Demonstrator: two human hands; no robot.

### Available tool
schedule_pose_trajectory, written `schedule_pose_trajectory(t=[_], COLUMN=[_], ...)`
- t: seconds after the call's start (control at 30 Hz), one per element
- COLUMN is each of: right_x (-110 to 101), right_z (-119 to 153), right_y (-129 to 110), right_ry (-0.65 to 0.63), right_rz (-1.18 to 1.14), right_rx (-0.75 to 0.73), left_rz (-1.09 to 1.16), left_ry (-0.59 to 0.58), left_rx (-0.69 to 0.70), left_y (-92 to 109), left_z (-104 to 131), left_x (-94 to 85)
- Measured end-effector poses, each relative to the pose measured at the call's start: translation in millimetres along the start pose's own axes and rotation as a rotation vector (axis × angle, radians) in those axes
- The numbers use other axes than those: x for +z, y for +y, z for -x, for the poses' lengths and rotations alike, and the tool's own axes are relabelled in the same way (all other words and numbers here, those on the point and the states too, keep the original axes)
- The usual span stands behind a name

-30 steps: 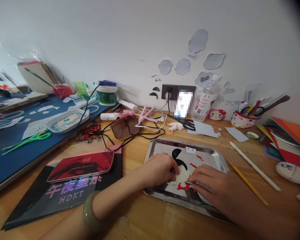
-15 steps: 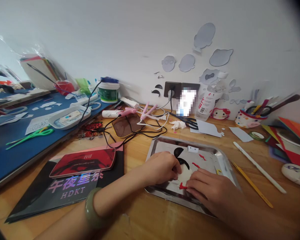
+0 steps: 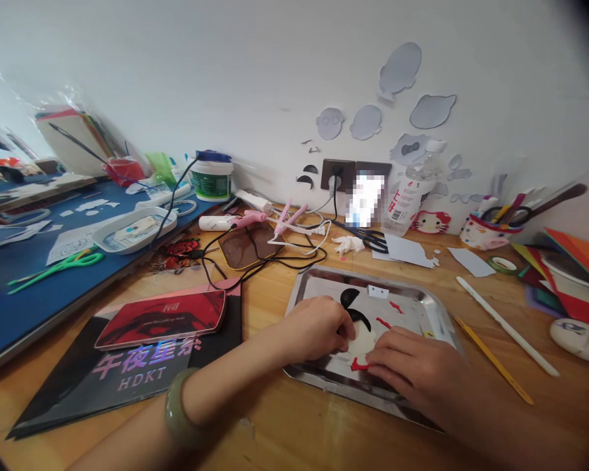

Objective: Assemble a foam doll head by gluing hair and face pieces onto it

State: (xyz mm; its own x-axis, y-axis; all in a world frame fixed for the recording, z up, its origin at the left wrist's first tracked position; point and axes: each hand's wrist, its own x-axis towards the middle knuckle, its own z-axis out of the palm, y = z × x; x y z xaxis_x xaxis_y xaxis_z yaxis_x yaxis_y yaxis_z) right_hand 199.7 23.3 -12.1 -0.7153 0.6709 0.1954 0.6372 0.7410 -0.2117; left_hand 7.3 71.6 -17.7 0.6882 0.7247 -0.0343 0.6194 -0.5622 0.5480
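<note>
On a metal tray (image 3: 334,387) lies a small white head-shaped cutout (image 3: 362,340) with black hair pieces (image 3: 357,316). My left hand (image 3: 319,329) is closed, its bent fingers pinching the cutout's left edge. From the right, my right hand (image 3: 410,360) has its fingers pressed together at the cutout's right edge, beside a red bow-shaped piece (image 3: 358,365). Its thumb is mostly hidden. Farther up the tray lie another black piece (image 3: 349,297), small red pieces (image 3: 396,307) and a white scrap with dots (image 3: 377,292).
Right of the tray lie a yellow tool (image 3: 493,360) and a white stick (image 3: 505,326). A red case (image 3: 161,318) rests on a black folder (image 3: 53,392) at left. Cables and a pink glue gun (image 3: 249,219) lie behind, near a bottle (image 3: 410,196) and pen cup (image 3: 485,233).
The camera view has shifted very slightly. Both hands stay at the cutout; my right hand's fingers and wrist have moved only slightly.
</note>
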Motion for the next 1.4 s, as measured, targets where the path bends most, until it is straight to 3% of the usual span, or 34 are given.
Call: schedule_pose_trajectory(t=[0.1, 0.23, 0.33, 0.5, 0.7, 0.97, 1.3, 1.4], right_x=[-12.3, -30.5, -37.9, -38.9, -36.2, -30.4, -37.9, -39.7], right_z=[1.2, 2.9, 4.3, 12.6, 21.3, 23.0, 15.7, 7.4], right_y=[10.0, 25.9, 35.8, 53.2, 65.1, 71.1, 50.9, 41.8], right_ry=[0.073, 0.137, 0.095, -0.011, -0.188, -0.232, -0.129, -0.054], right_rz=[-0.072, -0.065, -0.006, 0.101, 0.052, 0.002, -0.03, -0.235], right_rx=[0.047, 0.274, 0.422, 0.529, 0.48, 0.529, 0.559, 0.607], left_rz=[-0.011, -0.046, -0.073, -0.111, -0.051, 0.068, 0.269, 0.395], left_ry=[-0.011, -0.025, -0.039, 0.002, 0.154, 0.26, 0.255, 0.221], left_rx=[-0.002, -0.008, 0.015, 0.087, 0.097, -0.019, -0.039, -0.07], left_y=[0.5, 6.0, 11.4, 12.3, 9.1, 9.6, 12.6, 16.3], left_z=[-0.6, 0.3, 1.7, 2.4, 0.9, 2.6, 2.5, 1.8], left_x=[-0.1, -4.7, -9.5, -11.9, -22.2, -42.9, -34.8, -26.6])
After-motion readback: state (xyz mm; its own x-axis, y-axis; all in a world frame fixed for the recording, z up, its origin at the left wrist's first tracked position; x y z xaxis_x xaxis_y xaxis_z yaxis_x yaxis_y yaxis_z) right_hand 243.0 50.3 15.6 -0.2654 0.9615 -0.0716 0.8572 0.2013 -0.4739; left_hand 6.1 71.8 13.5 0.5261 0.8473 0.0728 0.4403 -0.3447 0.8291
